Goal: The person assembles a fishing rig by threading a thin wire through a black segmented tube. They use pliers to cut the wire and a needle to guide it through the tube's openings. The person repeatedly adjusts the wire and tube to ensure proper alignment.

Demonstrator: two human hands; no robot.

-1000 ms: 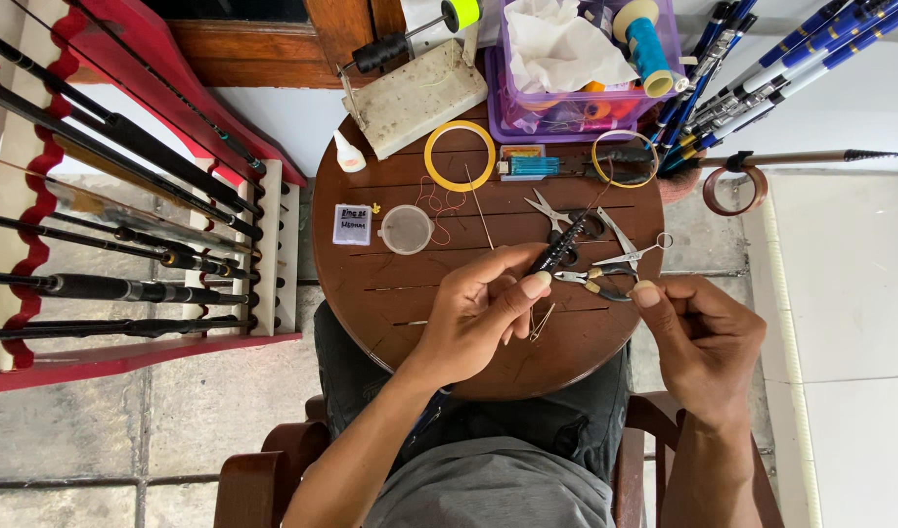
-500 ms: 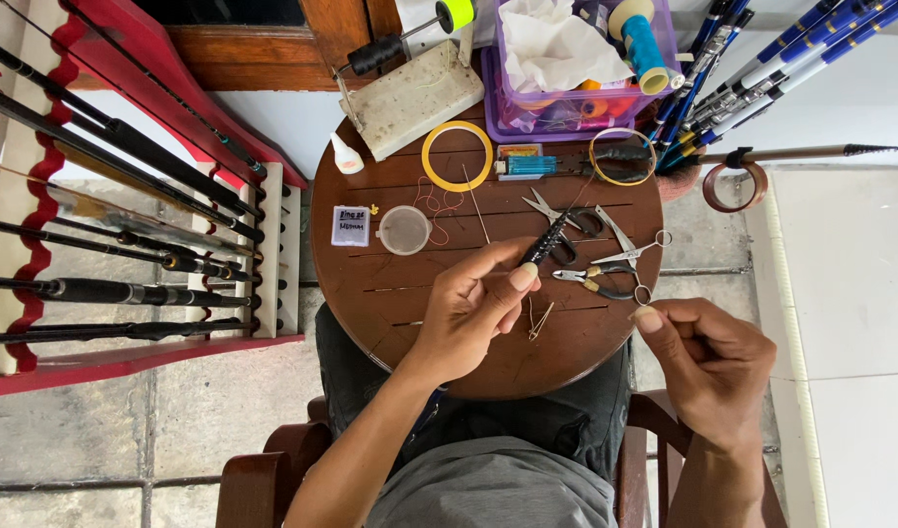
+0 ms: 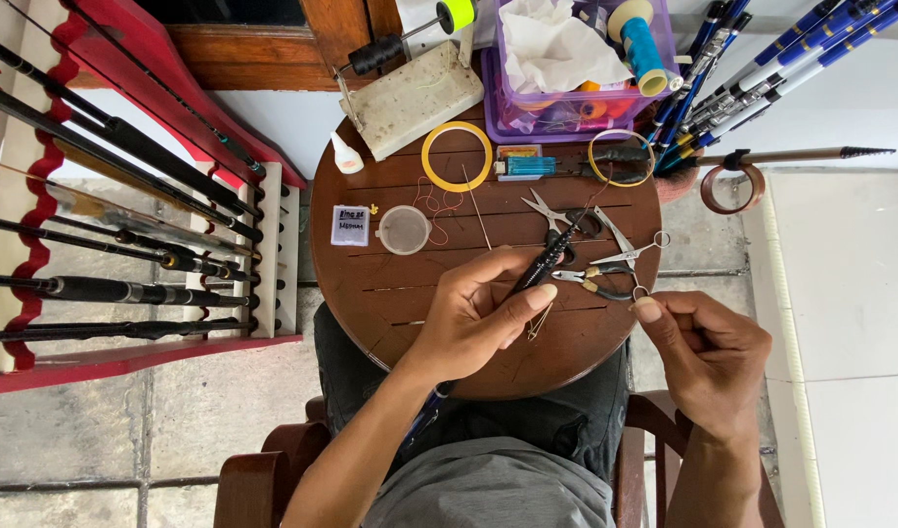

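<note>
If my right hand (image 3: 708, 347) tugs sideways, the small metal ring (image 3: 641, 291) pinched at its fingertips could slip away and drop off the round wooden table (image 3: 371, 293). My left hand (image 3: 473, 313), at frame centre, is closed round a slim black rod (image 3: 542, 269). The ring, right of centre, looks thin and shiny.
</note>
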